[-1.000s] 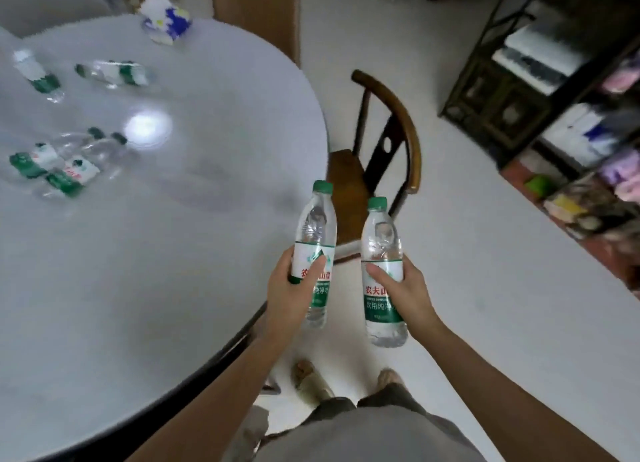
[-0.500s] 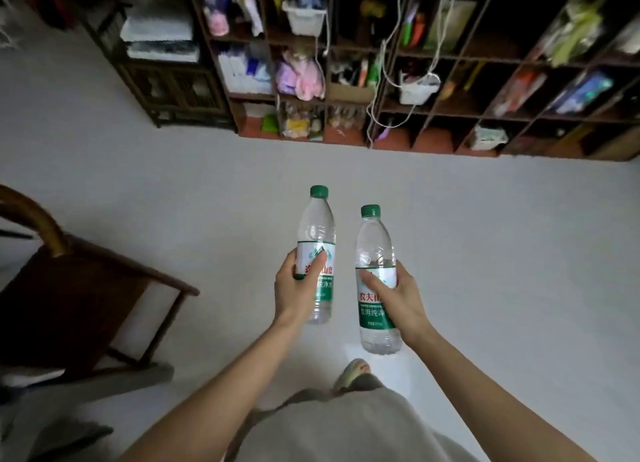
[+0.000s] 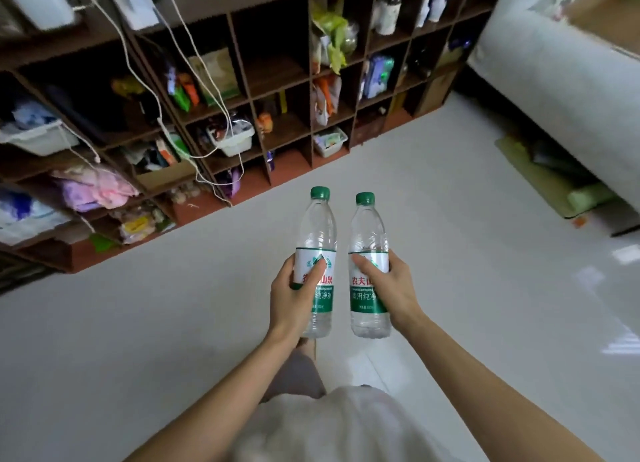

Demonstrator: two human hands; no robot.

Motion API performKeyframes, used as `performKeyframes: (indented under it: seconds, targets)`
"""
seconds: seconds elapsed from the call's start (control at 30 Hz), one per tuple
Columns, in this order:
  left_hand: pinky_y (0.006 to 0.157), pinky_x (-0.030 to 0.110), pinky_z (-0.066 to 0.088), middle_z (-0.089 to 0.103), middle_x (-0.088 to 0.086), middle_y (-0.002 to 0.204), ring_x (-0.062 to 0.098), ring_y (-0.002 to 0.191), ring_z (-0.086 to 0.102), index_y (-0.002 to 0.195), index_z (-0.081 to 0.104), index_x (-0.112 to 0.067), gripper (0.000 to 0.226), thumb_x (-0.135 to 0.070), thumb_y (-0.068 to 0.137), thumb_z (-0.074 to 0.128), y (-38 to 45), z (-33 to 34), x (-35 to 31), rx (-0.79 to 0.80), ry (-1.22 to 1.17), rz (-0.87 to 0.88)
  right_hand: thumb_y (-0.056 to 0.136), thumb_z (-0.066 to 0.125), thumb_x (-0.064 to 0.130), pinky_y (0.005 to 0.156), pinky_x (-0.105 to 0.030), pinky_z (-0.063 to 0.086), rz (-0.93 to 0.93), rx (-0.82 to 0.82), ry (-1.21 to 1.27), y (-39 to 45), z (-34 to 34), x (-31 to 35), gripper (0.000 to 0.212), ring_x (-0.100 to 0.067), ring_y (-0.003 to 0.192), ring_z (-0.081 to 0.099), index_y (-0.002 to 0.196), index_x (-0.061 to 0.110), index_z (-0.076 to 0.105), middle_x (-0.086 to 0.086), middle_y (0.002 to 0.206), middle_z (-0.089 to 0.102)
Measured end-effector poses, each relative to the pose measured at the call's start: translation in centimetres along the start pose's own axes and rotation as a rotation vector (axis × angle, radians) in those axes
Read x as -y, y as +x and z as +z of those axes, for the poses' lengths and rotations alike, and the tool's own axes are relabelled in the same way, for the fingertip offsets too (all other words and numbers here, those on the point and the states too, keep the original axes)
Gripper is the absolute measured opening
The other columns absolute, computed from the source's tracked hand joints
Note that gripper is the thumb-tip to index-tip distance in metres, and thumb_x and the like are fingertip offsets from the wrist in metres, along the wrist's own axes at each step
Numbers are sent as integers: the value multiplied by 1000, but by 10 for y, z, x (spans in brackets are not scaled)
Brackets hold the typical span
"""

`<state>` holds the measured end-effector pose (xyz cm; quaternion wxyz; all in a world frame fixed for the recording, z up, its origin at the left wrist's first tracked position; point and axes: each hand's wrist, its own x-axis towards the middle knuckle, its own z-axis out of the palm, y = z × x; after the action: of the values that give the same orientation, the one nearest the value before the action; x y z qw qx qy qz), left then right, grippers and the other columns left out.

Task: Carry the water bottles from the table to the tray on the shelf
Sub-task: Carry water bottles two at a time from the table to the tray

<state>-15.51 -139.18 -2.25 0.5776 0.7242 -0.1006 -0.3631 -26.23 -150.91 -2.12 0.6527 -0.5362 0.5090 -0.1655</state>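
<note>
I hold two clear water bottles with green caps and green-and-white labels, upright and side by side over the pale floor. My left hand [image 3: 294, 295] grips the left bottle [image 3: 318, 229] around its label. My right hand [image 3: 389, 285] grips the right bottle [image 3: 369, 233] the same way. Ahead and to the left stands the dark wooden cubby shelf [image 3: 242, 70], its compartments full of mixed items. I cannot tell which of its containers is the tray. The table is out of view.
White cords [image 3: 207, 122] hang down the shelf front. White baskets [image 3: 233, 143] sit in some cubbies. A white sofa or mattress edge [image 3: 554, 91] runs along the right, with a green mat [image 3: 540, 181] beside it. Pale floor [image 3: 138, 323] lies between me and the shelf.
The view has swung from the table and chair round to the shelf, which now appears closer. Both hands keep the same grip on the bottles.
</note>
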Motion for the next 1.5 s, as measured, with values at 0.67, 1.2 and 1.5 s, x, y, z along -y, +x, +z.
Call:
performKeyframes:
  seconds: [0.67,1.2,1.5]
  targets:
    - [65,28,59,76,-2,97,16,84,74,117,63,-27,28,-27,90,66,420,255,-253,236,-59,116,79,77,24,65,-35,60,-151,-219,120,415,-114,278,24,-21,73,73,98,17,64,-7,85,74]
    - [73,24,58,72,-9,107,6,94,70,118,61,-29,29,-30,90,66,719,376,-444,-18,-153,326,78,79,28,70,-31,60,-381,-37,-3,750,-132,526,36,-15,81,73,109,20,62,1,94,74]
    - [68,13,55,66,-13,110,-7,92,66,116,52,-34,40,-16,85,70,853,403,-541,-54,-173,425,78,79,19,72,-38,61,-496,96,50,879,-121,639,36,-19,85,73,101,25,52,0,97,73]
